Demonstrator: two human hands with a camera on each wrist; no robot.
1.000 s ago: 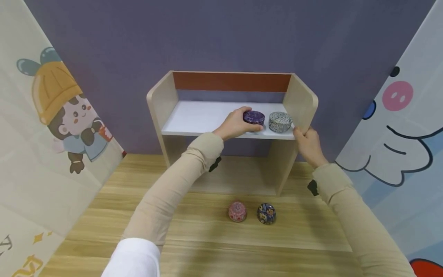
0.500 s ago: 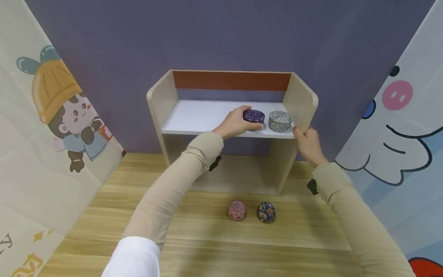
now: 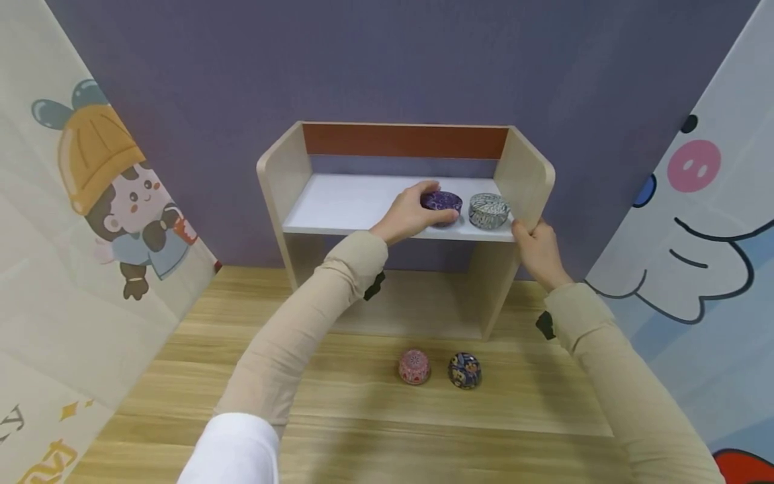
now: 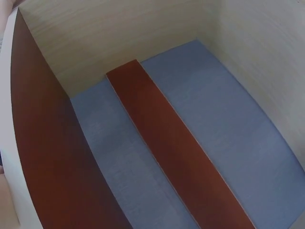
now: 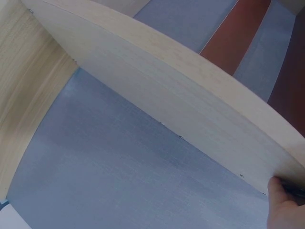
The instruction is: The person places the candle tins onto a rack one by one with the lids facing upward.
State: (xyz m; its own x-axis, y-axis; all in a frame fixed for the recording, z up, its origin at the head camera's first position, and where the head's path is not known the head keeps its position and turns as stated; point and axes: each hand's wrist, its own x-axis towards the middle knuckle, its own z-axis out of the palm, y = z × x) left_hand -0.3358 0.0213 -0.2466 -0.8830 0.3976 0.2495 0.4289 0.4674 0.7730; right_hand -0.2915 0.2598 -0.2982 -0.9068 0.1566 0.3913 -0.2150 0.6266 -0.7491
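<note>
My left hand (image 3: 411,214) holds a round purple patterned tin (image 3: 443,207) on the white upper board of a small wooden shelf unit (image 3: 510,171), thumb in front and fingers behind. Just right of it, apart from it, a round tin with a black-and-white pattern (image 3: 488,211) sits near the right side panel. My right hand (image 3: 540,252) grips the front edge of that panel at board height. In the right wrist view, some fingers (image 5: 282,202) lie against the panel's outer face. Little of the left hand shows in the left wrist view.
A pink patterned tin (image 3: 414,367) and a dark blue patterned tin (image 3: 465,371) stand on the wooden table (image 3: 435,420) before the unit. Under the white board is an open lower compartment (image 3: 423,306). A grey-blue wall (image 3: 393,60) rises behind.
My left hand and the purple tin have shifted very slightly left, widening the gap to the black-and-white tin. The right hand has kept its place on the panel.
</note>
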